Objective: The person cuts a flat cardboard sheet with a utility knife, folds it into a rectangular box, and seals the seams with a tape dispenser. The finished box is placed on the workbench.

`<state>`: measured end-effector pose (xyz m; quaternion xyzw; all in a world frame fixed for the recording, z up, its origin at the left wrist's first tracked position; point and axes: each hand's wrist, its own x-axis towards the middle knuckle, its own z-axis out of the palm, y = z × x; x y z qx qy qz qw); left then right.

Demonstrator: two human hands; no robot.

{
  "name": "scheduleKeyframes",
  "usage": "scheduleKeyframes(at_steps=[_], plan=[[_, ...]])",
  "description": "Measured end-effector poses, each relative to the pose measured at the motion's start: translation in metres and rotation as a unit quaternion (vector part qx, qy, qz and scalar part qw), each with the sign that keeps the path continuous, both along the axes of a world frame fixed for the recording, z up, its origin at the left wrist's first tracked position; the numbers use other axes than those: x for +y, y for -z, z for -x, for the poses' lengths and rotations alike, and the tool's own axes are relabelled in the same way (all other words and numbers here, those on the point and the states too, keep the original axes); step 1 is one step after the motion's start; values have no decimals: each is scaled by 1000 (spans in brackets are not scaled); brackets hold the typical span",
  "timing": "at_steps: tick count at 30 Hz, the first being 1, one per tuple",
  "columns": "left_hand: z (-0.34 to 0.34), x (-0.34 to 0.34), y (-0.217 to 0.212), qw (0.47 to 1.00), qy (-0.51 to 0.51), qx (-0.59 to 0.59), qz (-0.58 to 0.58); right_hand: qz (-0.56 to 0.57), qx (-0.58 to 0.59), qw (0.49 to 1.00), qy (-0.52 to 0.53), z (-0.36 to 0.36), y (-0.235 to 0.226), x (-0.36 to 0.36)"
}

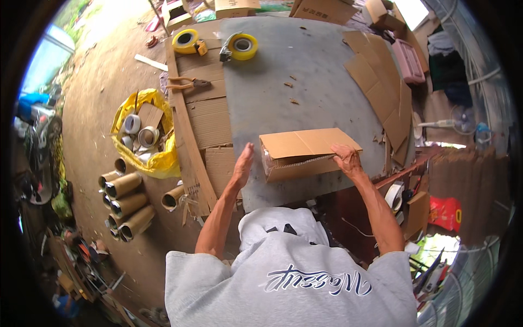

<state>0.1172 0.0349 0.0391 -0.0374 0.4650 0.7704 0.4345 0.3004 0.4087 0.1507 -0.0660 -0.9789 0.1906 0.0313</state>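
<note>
A long brown cardboard box (305, 170) rests near the front of the grey tabletop, its top flap (305, 143) lying over it with a gap along the near side. Something shiny, like clear tape or plastic, covers the box's left end. My right hand (347, 159) is closed on the flap's near edge at the right end, fingers bent over the top. To the left of the box, my left hand (243, 165) is held upright with its fingers stretched out. It holds nothing and is apart from the box.
Further back lie a yellow tape dispenser (239, 48), a tape roll (187, 41) and pliers (189, 83). Flattened cardboard (381, 87) covers the table's right side. On the floor at left are a yellow bag (171, 155) of tape rolls and several cardboard tubes (129, 204).
</note>
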Motion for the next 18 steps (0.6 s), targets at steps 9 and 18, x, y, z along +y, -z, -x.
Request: scheduleKeyframes(at_steps=[9, 18], plan=[[-9, 38, 17, 995, -5, 80, 64, 21, 69, 997, -12, 6, 7, -6], [-19, 133, -171, 605, 305, 687, 261, 37, 208, 977, 2, -4, 41, -3]])
